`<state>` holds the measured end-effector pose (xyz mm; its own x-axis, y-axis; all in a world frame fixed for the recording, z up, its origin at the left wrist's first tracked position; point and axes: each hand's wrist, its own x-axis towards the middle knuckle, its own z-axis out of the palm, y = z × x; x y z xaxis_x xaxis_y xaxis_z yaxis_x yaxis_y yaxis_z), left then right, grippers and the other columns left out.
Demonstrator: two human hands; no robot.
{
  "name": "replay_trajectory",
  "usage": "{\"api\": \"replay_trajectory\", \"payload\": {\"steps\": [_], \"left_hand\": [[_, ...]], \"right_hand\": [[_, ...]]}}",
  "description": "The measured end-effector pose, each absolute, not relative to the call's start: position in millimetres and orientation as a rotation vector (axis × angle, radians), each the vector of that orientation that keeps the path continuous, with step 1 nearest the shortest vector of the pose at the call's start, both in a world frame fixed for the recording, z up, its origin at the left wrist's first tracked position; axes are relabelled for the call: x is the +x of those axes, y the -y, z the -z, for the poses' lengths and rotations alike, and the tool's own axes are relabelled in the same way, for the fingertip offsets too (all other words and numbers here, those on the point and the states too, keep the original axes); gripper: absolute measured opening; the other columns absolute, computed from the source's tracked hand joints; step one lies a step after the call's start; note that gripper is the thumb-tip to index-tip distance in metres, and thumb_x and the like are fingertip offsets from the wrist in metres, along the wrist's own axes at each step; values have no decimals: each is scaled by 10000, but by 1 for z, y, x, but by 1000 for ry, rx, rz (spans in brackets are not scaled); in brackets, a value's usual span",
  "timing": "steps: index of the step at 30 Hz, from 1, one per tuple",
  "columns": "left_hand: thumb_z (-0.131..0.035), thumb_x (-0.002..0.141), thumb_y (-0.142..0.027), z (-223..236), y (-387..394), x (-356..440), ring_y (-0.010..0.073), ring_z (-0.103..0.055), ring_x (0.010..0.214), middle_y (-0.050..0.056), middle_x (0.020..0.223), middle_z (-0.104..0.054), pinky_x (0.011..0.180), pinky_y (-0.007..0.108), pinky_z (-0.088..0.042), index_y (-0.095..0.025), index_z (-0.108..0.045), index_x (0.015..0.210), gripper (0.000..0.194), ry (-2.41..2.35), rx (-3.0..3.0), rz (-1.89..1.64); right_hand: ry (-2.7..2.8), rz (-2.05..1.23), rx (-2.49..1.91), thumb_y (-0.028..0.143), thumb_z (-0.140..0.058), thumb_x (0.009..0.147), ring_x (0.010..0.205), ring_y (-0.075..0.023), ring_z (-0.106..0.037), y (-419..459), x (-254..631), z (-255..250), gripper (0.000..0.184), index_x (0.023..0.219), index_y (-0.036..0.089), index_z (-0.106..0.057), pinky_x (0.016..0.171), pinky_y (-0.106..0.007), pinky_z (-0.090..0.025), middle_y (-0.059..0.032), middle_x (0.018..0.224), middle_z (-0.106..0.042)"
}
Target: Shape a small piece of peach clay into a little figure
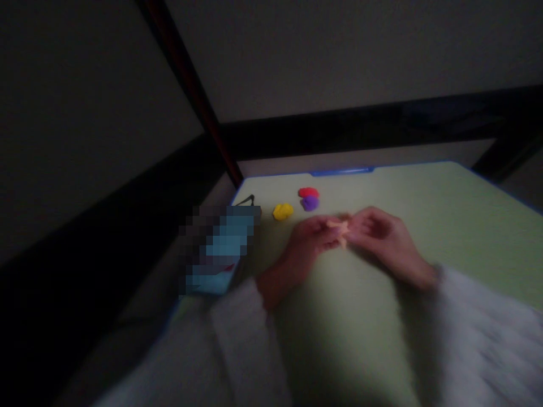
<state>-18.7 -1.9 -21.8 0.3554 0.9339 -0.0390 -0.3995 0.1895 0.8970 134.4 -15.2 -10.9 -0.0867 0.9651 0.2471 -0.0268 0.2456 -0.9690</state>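
Between my two hands, over the pale green table, is a small peach-coloured piece of modelling clay [343, 228] with short arms sticking out. My left hand [306, 242] pinches it from the left with the fingertips. From the other side, the thumb and fingers of my right hand [384, 233] close on its right end. Beyond my left hand lies a yellow clay lump [283, 212]. A purple clay lump [310, 203] sits a little farther right, touching or just in front of a red clay lump [308, 192]. Dim light and blur hide the finer finger detail.
The light green tabletop [352, 322] has a blue edge and a blue handle [343, 171] at its far side. A blurred-out, light blue object [224, 243] stands at the left edge, a dark loop [251, 199] behind it. Walls rise close behind and left.
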Motion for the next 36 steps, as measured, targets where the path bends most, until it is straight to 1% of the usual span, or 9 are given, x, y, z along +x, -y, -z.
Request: {"api": "replay_trajectory", "payload": {"steps": [3, 5, 11, 15, 19, 24, 28, 33, 36], "left_hand": [[-728, 612, -215, 17, 4, -17, 76, -579, 663, 8, 754, -639, 680, 226, -449, -138, -643, 751, 180, -647, 836, -1018], [-734, 596, -195, 16, 5, -16, 87, -591, 710, 20, 811, -647, 708, 234, -449, -137, -630, 744, 190, -642, 812, -1016], [-727, 564, -120, 16, 5, -16, 96, -598, 759, 10, 790, -640, 771, 244, -441, -137, -592, 710, 199, -692, 725, -1075], [-716, 575, -130, 15, 4, -15, 81, -588, 724, -11, 734, -625, 753, 234, -438, -144, -590, 703, 180, -704, 706, -1166], [-701, 587, -134, 17, 4, -15, 73, -573, 710, -19, 718, -606, 762, 236, -433, -141, -582, 705, 168, -733, 717, -1174], [-703, 578, -142, 20, 3, -15, 70, -558, 699, -21, 709, -596, 756, 231, -428, -141, -580, 698, 172, -747, 736, -1161], [-697, 577, -138, 19, 4, -14, 71, -555, 698, -21, 698, -584, 752, 227, -430, -136, -576, 689, 165, -753, 744, -1160], [-693, 601, -133, 20, 4, -13, 75, -545, 674, -16, 674, -569, 724, 234, -436, -135, -549, 680, 165, -779, 781, -1177], [-720, 582, -139, 23, 2, -13, 99, -560, 698, -4, 716, -591, 724, 259, -446, -145, -546, 767, 254, -819, 839, -1185]], "right_hand": [[1319, -1193, -881, 277, -759, 659, 601, -86, -608, 15, 136, 14, 225, 737, 184, -570, 587, -207, -515, 19, 684, -649], [1324, -1215, -854, 270, -772, 639, 627, -95, -619, 16, 136, 14, 257, 735, 188, -548, 597, -214, -514, 15, 709, -655], [1356, -1108, -991, 320, -791, 595, 606, -112, -597, 17, 135, 12, 315, 736, 185, -544, 576, -240, -507, 5, 691, -632], [1438, -952, -1025, 356, -780, 605, 596, -111, -567, 15, 136, 13, 285, 704, 169, -590, 560, -241, -488, -14, 707, -623], [1604, -767, -1030, 386, -720, 677, 585, -122, -550, 17, 136, 14, 241, 691, 175, -603, 538, -246, -469, -11, 676, -599], [1843, -453, -1033, 293, -610, 798, 654, -146, -568, 20, 138, 14, 147, 703, 182, -596, 599, -260, -459, -32, 707, -609], [1961, -271, -1005, 262, -583, 825, 687, -154, -577, 23, 141, 12, 109, 753, 179, -583, 629, -264, -452, -39, 741, -606], [2062, -132, -1028, 269, -501, 877, 731, -176, -594, 22, 144, 12, 149, 793, 180, -584, 662, -282, -461, -62, 788, -622], [2115, -76, -1037, 276, -459, 898, 743, -191, -601, 20, 146, 13, 187, 839, 169, -602, 672, -298, -470, -85, 826, -635]]}}
